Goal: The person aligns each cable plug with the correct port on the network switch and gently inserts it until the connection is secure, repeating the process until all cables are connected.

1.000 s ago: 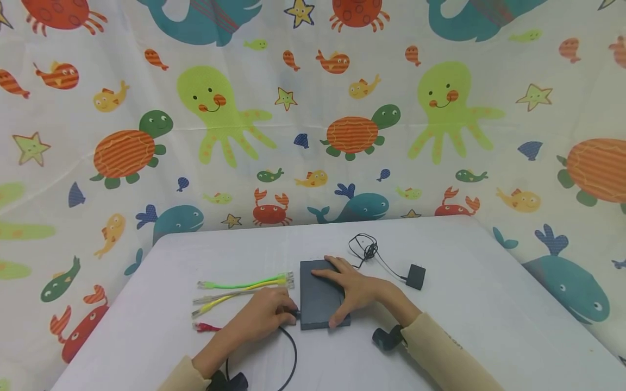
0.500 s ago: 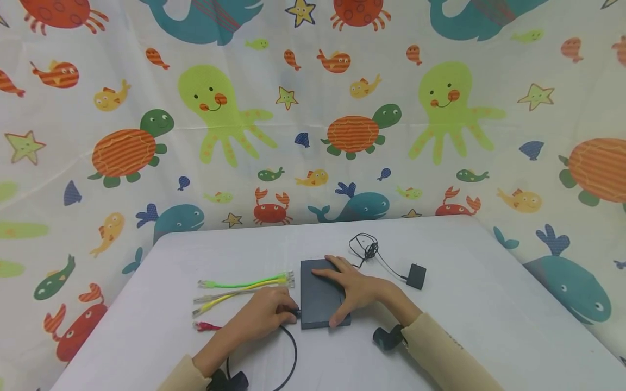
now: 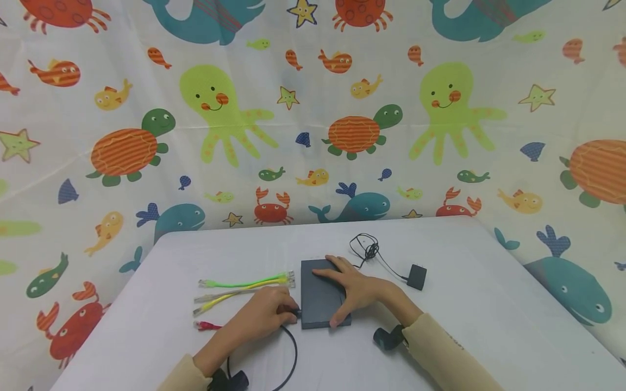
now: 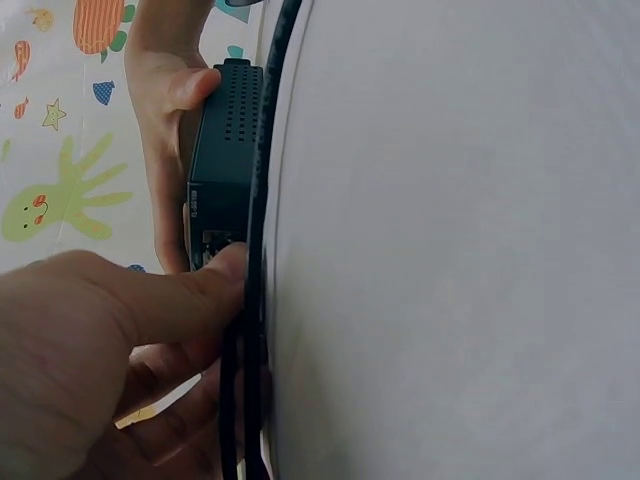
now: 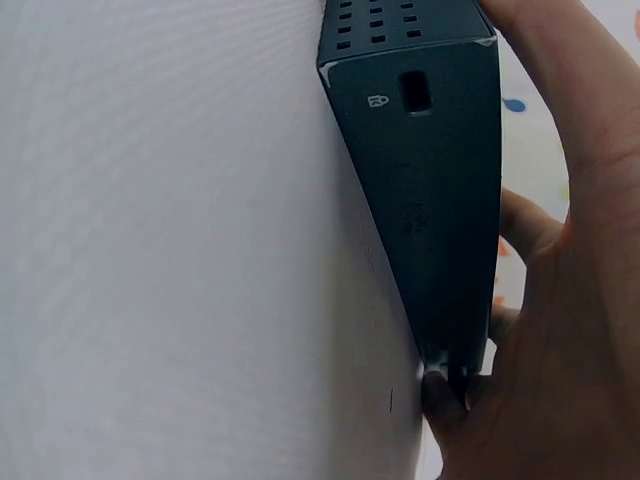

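Note:
A dark flat network switch (image 3: 318, 304) lies on the white table, with vent holes and a lock slot on its sides in the wrist views. My right hand (image 3: 359, 290) spans it, thumb at the near edge and fingertips toward the far edge. At the left side of the switch, my left hand (image 3: 269, 312) pinches the plug of a black cable (image 3: 295, 350) between thumb and fingers. In the left wrist view the left thumb tip is right at a port (image 4: 218, 240) of the switch. The plug itself is mostly hidden by the fingers.
Left of the switch lie several network cables: a green cable (image 3: 235, 285), a yellow cable (image 3: 215, 305), a grey cable (image 3: 210, 297) and a red cable (image 3: 207, 326). Behind the right hand a coiled black cord (image 3: 370, 251) leads to a power adapter (image 3: 417, 277).
The head view has shifted very slightly. Both hands, the switch and the cable plug hold the same places.

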The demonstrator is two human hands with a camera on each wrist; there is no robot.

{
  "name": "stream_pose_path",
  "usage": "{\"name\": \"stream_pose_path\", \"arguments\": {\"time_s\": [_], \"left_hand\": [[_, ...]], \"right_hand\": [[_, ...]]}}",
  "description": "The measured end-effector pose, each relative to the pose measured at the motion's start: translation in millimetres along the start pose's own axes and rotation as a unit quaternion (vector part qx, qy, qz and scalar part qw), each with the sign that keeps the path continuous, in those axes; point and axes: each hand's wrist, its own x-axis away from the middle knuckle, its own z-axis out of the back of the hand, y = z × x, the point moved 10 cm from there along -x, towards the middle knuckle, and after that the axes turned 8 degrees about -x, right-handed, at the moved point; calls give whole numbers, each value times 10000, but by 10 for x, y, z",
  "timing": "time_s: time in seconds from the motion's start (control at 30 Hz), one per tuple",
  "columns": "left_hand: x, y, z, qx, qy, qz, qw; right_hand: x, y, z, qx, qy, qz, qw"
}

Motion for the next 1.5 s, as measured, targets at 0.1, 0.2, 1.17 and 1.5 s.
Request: {"name": "stream_pose_path", "arguments": {"time_s": [0.1, 0.2, 1.17, 1.5], "left_hand": [[-3, -4, 7, -47, -27, 44, 10000], [-3, -6, 5, -56, -85, 94, 9999], [10, 7, 5, 97, -43, -175, 9998], [19, 13, 19, 102, -79, -93, 9999]], "right_hand": [[-1, -5, 4, -5, 5, 18, 10000], [0, -8, 5, -35, 4, 20, 10000], [-2, -3, -22, -84, -58, 144, 9998], [3, -9, -22, -60, -43, 162, 9998]]}}
